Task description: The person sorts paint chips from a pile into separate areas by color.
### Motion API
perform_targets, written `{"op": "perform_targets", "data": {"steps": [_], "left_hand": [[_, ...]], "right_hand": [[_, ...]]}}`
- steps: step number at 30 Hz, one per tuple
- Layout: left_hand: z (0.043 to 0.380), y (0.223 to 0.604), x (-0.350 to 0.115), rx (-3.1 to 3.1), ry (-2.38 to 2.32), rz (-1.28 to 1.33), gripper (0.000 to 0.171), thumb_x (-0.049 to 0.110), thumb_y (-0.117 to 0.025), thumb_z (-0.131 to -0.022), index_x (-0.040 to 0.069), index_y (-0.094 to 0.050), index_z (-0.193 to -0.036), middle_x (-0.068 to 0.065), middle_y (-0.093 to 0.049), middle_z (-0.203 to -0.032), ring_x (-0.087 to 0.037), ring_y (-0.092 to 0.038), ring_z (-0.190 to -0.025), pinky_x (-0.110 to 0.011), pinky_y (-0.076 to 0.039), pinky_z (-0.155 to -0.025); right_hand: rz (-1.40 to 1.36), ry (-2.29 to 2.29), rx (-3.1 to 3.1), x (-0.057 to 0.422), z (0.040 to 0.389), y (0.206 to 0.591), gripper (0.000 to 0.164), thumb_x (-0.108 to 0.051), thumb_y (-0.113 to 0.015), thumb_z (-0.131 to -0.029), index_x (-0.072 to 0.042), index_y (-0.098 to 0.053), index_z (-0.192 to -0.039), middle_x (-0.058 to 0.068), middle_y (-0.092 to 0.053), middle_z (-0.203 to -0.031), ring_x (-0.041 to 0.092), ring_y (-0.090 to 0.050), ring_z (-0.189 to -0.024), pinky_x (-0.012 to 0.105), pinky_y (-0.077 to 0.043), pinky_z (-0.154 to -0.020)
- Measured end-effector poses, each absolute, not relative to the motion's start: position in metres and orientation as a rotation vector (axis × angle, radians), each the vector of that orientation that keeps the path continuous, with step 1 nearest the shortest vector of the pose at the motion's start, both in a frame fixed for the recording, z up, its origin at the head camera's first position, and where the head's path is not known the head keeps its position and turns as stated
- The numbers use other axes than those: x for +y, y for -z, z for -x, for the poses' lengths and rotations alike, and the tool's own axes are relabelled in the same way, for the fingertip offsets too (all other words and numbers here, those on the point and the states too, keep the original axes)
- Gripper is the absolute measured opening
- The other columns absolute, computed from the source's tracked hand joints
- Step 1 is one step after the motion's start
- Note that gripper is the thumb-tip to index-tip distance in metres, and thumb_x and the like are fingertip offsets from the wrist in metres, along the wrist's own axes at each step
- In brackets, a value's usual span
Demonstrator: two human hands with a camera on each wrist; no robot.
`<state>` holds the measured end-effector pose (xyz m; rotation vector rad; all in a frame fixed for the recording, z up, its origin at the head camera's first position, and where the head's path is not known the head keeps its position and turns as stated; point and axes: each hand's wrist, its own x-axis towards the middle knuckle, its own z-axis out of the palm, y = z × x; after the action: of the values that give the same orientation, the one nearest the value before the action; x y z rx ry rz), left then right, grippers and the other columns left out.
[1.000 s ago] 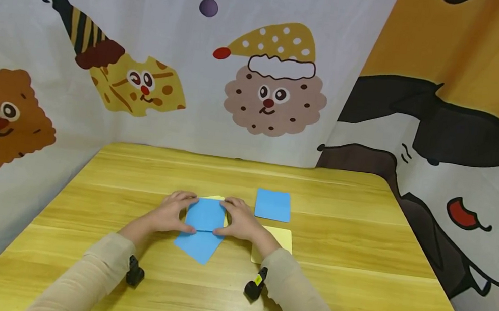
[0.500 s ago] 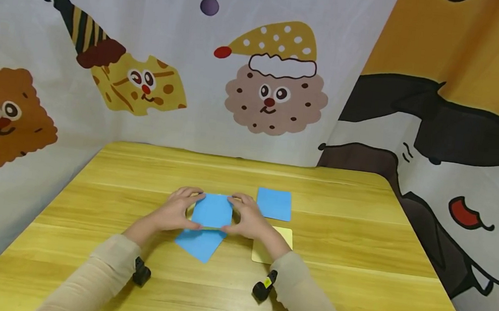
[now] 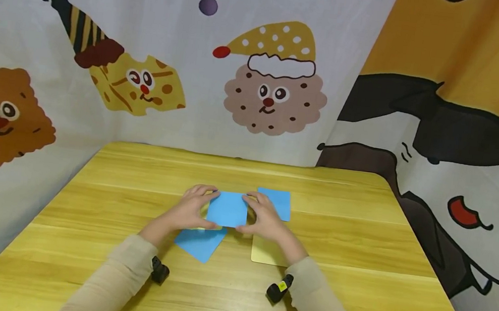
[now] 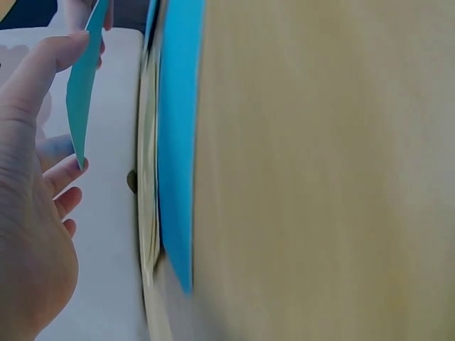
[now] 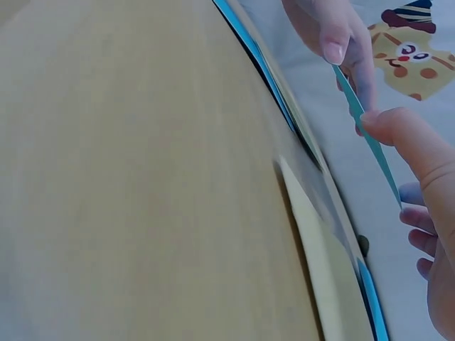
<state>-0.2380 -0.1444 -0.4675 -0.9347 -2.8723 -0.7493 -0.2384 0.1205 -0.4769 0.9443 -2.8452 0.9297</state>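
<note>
A blue square card is held up off the table between both hands, level with its left and right edges. My left hand pinches its left side, thumb at the near corner and fingers at the far one. On the opposite side my right hand grips it the same way. In the left wrist view the raised card shows nearly edge-on, apart from the table. Below it lies another blue card, turned at an angle, with pale yellow cards beside it mostly hidden.
Behind the right hand a flat blue square card is partly covered. Nearer me, a pale yellow card lies under the right wrist. The wooden table ends at a printed cloth hanging behind.
Both hands have lifted the blue card from the pile and carried it to the right. The tilted blue card below and the cards on the right have stayed put.
</note>
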Motion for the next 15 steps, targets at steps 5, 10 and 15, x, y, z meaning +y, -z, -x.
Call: {"op": "perform_targets", "data": {"steps": [5, 10, 15], "left_hand": [[0.243, 0.470, -0.134, -2.829, 0.779, 0.955, 0.094, 0.048, -0.081, -0.071, 0.002, -0.043, -0.143, -0.014, -0.038, -0.145, -0.033, -0.027, -0.134, -0.056, -0.017, -0.106], [0.247, 0.472, -0.122, -2.794, 0.810, 0.966, 0.094, 0.049, -0.081, -0.070, 0.002, -0.044, -0.143, -0.014, -0.039, -0.145, -0.032, -0.027, -0.134, -0.056, -0.016, -0.107], [0.248, 0.474, -0.111, -2.786, 0.891, 0.960, 0.095, 0.048, -0.082, -0.070, 0.003, -0.043, -0.144, -0.013, -0.037, -0.146, -0.032, -0.023, -0.135, -0.056, -0.014, -0.107]], "right_hand": [[-0.945, -0.918, -2.830, 0.132, 0.239, 0.474, 0.089, -0.043, -0.080, -0.076, -0.003, -0.040, -0.145, 0.015, -0.033, -0.149, 0.030, -0.022, -0.139, 0.054, -0.022, -0.108], [-0.937, -0.930, -2.818, 0.145, 0.239, 0.474, 0.090, -0.044, -0.079, -0.076, -0.003, -0.040, -0.145, 0.016, -0.032, -0.149, 0.031, -0.022, -0.138, 0.056, -0.024, -0.107], [-0.928, -0.980, -2.784, 0.157, 0.240, 0.477, 0.090, -0.040, -0.081, -0.074, -0.003, -0.040, -0.145, 0.015, -0.032, -0.149, 0.031, -0.024, -0.137, 0.057, -0.027, -0.104]]}}
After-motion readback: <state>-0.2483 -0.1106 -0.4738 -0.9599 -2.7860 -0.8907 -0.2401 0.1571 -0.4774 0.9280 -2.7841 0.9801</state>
